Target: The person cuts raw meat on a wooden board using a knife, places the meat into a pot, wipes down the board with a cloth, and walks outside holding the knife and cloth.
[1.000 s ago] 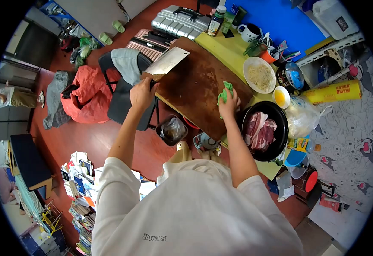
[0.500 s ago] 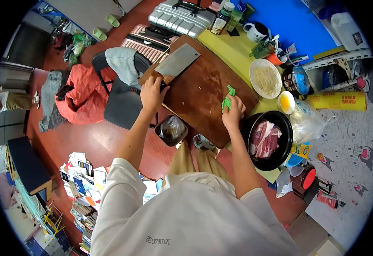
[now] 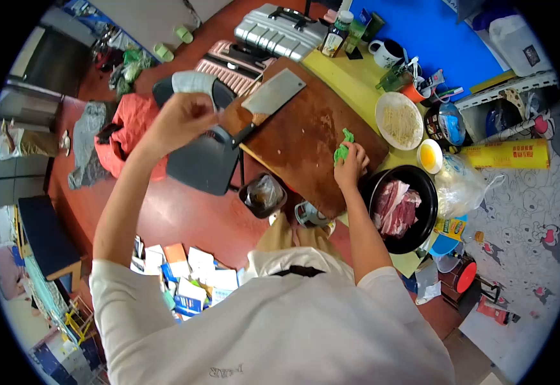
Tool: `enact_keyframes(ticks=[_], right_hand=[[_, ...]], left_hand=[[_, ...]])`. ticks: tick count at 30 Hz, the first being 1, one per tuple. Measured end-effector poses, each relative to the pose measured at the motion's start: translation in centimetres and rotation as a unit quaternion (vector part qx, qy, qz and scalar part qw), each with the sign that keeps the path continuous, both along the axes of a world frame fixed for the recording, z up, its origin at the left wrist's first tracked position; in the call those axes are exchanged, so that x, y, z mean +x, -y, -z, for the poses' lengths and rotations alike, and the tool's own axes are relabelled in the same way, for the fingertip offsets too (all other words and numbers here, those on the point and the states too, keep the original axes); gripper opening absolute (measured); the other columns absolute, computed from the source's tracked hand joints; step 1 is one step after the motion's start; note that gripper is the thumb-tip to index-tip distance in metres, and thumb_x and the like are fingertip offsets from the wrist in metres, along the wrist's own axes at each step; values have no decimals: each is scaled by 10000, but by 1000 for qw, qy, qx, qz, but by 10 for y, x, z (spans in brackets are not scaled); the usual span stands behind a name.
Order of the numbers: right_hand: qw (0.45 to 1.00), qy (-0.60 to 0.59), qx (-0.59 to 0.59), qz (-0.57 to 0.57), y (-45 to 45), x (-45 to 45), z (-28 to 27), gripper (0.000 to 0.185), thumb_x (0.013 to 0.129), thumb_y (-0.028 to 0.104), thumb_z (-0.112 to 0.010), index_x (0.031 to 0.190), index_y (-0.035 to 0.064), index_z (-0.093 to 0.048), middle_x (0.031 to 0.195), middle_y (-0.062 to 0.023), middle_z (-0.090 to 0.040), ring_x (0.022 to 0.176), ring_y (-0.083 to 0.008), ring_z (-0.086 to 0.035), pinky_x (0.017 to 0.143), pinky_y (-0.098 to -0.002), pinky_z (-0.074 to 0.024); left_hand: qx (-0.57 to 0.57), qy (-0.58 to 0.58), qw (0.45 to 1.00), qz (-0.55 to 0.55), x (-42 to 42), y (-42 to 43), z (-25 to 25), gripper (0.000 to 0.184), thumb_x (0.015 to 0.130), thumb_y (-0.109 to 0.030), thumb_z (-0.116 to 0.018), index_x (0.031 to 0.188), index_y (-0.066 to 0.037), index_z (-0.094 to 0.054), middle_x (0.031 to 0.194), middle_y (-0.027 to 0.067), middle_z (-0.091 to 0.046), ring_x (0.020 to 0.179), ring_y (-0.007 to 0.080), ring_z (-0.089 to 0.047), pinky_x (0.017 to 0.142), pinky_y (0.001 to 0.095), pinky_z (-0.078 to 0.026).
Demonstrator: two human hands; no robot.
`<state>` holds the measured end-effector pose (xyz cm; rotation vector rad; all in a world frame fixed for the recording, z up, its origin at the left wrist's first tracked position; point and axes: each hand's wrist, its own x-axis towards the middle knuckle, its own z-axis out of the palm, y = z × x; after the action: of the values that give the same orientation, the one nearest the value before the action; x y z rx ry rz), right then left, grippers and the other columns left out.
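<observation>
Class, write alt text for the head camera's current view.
A right hand holds a green cloth on a brown board bearing a cleaver; the left hand is raised. Raw meat sits in a black bowl alongside.

Green cloth (image 3: 341, 153), brown board (image 3: 305, 151), black-handled silver cleaver (image 3: 273, 93), red-and-white meat (image 3: 396, 209), yellow tabletop (image 3: 347, 80), cartoon-patterned grey sheet (image 3: 520, 212)

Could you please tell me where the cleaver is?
In the head view, the cleaver lies on the upper left of the cutting board, near the left hand.
</observation>
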<state>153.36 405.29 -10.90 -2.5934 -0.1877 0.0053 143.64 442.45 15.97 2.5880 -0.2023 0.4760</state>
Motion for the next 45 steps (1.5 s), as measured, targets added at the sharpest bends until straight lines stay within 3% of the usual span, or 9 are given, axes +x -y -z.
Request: enact_keyframes(ticks=[9, 11, 19, 23, 25, 31, 33, 37, 45], right_hand=[[999, 24, -5, 26, -9, 6, 6, 461, 762, 4, -646, 1156, 223, -549, 1326, -54, -430, 1242, -377, -367, 932, -593, -349], [999, 47, 7, 3, -4, -1, -2, 441, 756, 7, -650, 1134, 211, -552, 1283, -66, -445, 1218, -378, -383, 917, -587, -361], [992, 17, 128, 9, -47, 58, -1, 437, 762, 32, -656, 1148, 198, -536, 1288, -94, -470, 1216, -378, -417, 925, -607, -372], [992, -34, 119, -9, -90, 71, 3, 416, 818, 96, -654, 1199, 216, -537, 1276, -62, -507, 1251, -346, -407, 1001, -654, -283], [997, -24, 18, -75, -103, 49, 5, 396, 813, 93, -661, 1179, 215, -572, 1256, -52, -518, 1251, -328, -407, 1014, -613, -293], [960, -64, 173, -208, -81, 9, -3, 353, 789, 41, -656, 1127, 124, -595, 1178, -110, -533, 1149, -339, -479, 994, -454, -365], [944, -31, 299, -136, -52, 2, -23, 346, 810, 38, -635, 1148, 76, -573, 1161, -146, -531, 1112, -352, -499, 986, -410, -383], [970, 108, 203, 76, 9, -21, -4, 429, 829, 9, -588, 1248, 19, -500, 1318, -216, -455, 1240, -389, -426, 1059, -439, -337], [981, 97, 132, 104, -80, -45, 17, 582, 706, -66, -571, 1266, 53, -470, 1363, -190, -440, 1237, -417, -408, 1047, -520, -291]], left_hand=[[-17, -352, 932, -80, -54, -5, -25, 211, 798, -148, -691, 688, -28, -556, 742, 19, -601, 609, 129, -535, 592, 302, -452], [-187, 57, 946, -258, -71, -34, -59, 144, 928, -185, -614, 900, -43, -611, 809, 21, -585, 720, 79, -524, 632, 249, -425], [-383, -318, 853, -158, -152, 95, 157, 227, 956, -197, -611, 836, -13, -556, 679, 17, -536, 617, 79, -482, 560, 261, -401], [-508, -370, 740, -240, -200, 132, 195, 222, 971, -220, -587, 877, -19, -574, 724, 31, -605, 653, 84, -538, 592, 249, -438], [-509, -397, 728, -231, -212, 147, 202, 227, 971, -228, -585, 890, -16, -579, 739, 36, -617, 654, 86, -540, 596, 250, -438], [-525, -437, 704, -196, -211, 177, 213, 256, 977, -259, -575, 916, -11, -591, 772, 48, -635, 665, 104, -550, 624, 259, -446], [-549, -415, 702, -185, -208, 176, 222, 285, 979, -279, -572, 905, -4, -588, 785, 52, -633, 674, 109, -552, 631, 267, -447], [-563, -398, 693, -210, -205, 172, 240, 302, 986, -290, -558, 904, -1, -586, 799, 57, -631, 682, 111, -553, 632, 269, -443], [-561, -379, 709, -197, -193, 174, 238, 354, 1010, -338, -501, 899, -14, -589, 799, 56, -622, 677, 105, -547, 624, 263, -439]])
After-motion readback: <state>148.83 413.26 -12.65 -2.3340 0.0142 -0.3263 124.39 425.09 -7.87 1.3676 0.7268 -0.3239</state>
